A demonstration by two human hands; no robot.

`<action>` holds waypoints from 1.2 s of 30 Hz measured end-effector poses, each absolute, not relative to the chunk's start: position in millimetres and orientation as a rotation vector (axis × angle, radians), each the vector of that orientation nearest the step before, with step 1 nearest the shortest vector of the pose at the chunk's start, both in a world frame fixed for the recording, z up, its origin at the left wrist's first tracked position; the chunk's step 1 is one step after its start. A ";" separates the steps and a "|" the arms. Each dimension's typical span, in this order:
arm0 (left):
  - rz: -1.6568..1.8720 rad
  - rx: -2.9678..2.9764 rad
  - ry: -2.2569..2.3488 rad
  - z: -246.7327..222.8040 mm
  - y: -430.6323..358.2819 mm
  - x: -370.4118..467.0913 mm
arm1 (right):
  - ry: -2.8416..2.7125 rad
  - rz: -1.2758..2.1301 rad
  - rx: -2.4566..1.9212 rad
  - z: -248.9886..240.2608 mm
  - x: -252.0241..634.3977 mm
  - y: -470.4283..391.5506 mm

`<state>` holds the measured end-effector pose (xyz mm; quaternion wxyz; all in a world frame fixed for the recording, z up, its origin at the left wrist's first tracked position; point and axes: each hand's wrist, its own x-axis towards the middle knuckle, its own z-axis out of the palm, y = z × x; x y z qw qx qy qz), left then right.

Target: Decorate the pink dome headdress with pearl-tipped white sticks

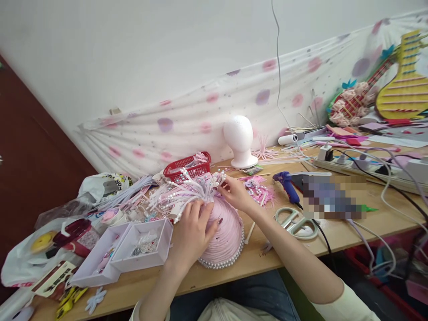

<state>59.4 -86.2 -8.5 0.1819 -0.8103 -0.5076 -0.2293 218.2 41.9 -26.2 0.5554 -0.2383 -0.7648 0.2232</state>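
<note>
Busy tabletop (pixel 133 285) here, so I'd treat the bit of wood right at the front edge as the working spot, which is where the pink dome (pixel 230 227) sits, between the forearms and in front of the white foam head (pixel 239 138). The ridged surface looks like it could dent, so I'd brace it with a light, wide touch and not lean in. The left hand (pixel 187 240) looks about right for that: fingers spread, some over the dome, some up by the base of the white-and-pink plume (pixel 206 191). The right hand (pixel 237 194) comes in from the other side, fingers curled close together at the pearl-tipped strands, but I honestly can't tell whether they're pinching one or just touching. Either way, I'd handle each strand low on its stem, since pulling on the tip could bend it or pop a bead off. One at a time is probably safest too, because they fan out and look easy to tangle. Watch the right forearm: it passes just beside the scissors (pixel 291 218), and the purple glue gun (pixel 289 187) lies beyond them with a cord trailing off, so I'd give both some room. Last thing, go easy around the little pearls (pixel 222 266) lining the dome's lower rim; rubbing against the wood might loosen them.
</note>
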 end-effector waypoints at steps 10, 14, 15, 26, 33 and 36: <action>-0.831 -2.352 -1.457 -11.2 -82.9 54.9 | -1.856 0.428 -0.567 -30.2 217.8 39.8; -0.818 -2.456 -1.408 -7.2 -77.0 47.9 | -1.873 0.398 -0.566 -29.7 217.3 39.0; -0.811 -2.488 -1.398 -5.6 -75.6 46.5 | -1.877 0.398 -0.575 -29.3 217.3 38.7; -0.630 -2.658 -1.285 12.2 -63.7 36.1 | -1.898 0.419 -0.620 -27.3 217.4 37.9; -0.466 -2.696 -1.234 23.5 -57.6 33.9 | -1.898 0.459 -0.523 -21.4 217.4 33.3; -0.415 -2.693 -1.227 25.5 -58.1 33.8 | -1.893 0.457 -0.527 -21.7 216.5 34.0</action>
